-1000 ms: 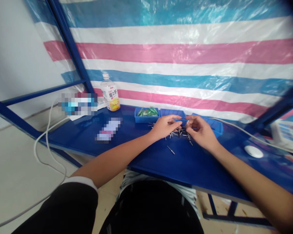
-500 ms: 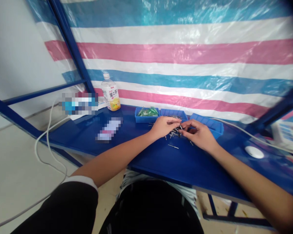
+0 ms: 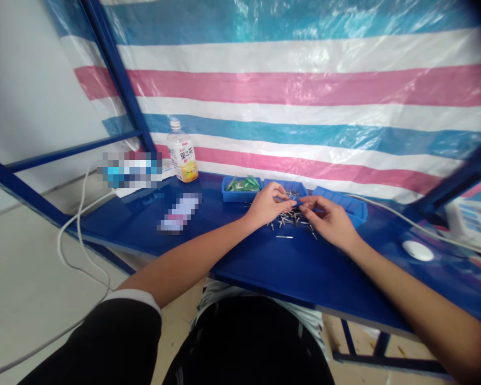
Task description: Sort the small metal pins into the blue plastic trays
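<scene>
My left hand (image 3: 268,206) and my right hand (image 3: 329,220) meet fingertip to fingertip over a loose heap of small metal pins (image 3: 292,219) on the blue table (image 3: 304,267). Both hands are pinched shut on something small that I cannot make out. A single pin (image 3: 284,237) lies apart, just in front of the heap. Behind the hands stand three small blue trays: the left one (image 3: 241,188) holds green pieces, the middle one (image 3: 291,187) holds more metal pins, and the right one (image 3: 342,203) is partly hidden by my right hand.
A drink bottle (image 3: 181,152) stands at the back left. A blurred flat object (image 3: 179,213) lies left of the trays. A white round object (image 3: 416,250) sits at the right, with a white cable (image 3: 388,211) behind it. A striped tarp hangs behind the table.
My hands drew together and shifted slightly over the heap. The lone pin in front of the heap changed position and now lies flat.
</scene>
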A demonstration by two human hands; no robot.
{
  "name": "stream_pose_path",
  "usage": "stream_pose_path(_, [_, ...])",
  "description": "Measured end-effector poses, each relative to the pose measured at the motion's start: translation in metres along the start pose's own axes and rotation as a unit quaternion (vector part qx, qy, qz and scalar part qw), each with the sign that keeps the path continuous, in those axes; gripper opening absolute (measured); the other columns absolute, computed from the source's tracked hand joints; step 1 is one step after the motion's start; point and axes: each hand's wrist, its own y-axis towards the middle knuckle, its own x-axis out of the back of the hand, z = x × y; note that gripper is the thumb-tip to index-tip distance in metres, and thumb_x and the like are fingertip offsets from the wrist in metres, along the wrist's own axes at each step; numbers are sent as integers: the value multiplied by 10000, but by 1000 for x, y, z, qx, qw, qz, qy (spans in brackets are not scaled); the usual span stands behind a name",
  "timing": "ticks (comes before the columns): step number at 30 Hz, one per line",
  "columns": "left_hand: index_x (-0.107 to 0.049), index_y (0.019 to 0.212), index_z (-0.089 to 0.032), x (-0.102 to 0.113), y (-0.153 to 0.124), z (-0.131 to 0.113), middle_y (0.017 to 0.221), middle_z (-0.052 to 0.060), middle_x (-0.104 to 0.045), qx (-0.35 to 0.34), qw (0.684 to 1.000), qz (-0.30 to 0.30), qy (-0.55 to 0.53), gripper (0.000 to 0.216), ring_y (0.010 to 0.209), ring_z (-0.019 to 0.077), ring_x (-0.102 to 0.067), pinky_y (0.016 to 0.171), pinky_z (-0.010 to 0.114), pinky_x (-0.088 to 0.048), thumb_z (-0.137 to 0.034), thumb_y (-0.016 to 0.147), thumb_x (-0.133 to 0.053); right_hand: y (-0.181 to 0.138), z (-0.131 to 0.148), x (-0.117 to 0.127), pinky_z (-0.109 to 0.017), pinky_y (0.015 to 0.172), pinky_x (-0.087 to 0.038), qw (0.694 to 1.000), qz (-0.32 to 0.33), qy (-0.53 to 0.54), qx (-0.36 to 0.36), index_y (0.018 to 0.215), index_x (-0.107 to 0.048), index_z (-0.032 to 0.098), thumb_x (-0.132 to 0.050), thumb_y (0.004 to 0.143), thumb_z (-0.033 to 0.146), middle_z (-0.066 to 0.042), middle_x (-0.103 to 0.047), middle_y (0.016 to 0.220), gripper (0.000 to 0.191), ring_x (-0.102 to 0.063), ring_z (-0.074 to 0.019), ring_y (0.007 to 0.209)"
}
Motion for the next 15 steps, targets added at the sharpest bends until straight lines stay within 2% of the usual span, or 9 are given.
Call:
stream_pose_path(2, [-580,982,-180,2,0,0,955,67,-776,-21,999,14,38,380,832,168,-761,825,348,-602,-283,813,-905,0,1,1,-385,702,-591,1000,5,-14,10,1252,-724,249,-657,997,524,-82,-767,1005,381,-732,-265,896])
stream_pose_path(5, [-649,971,-167,4,0,0,955,80,-800,-35,997,19,66,339,889,181,-763,873,358,-580,-267,790,-918,-1,2,2,-392,682,-579,997,30,-60,43,1217,-745,258,-629,1010,494,-79,-756,971,334,-718,-260,849])
stream_pose_path(9, [-672,992,-165,3,-1,-1,962,83,-812,-33,997,20,70,332,869,178,-764,853,348,-574,-254,785,-917,-1,0,1,-400,669,-568,991,64,-92,74,1152,-755,268,-616,1014,460,-76,-759,939,275,-700,-251,787])
stream_pose_path(15, [-675,1098,-161,2,-3,-3,965,80,-815,-23,997,49,52,357,839,174,-769,828,323,-579,-254,824,-884,-1,-2,-1,-391,665,-530,990,73,-97,67,989,-763,263,-610,1011,504,-60,-763,864,286,-681,-239,726])
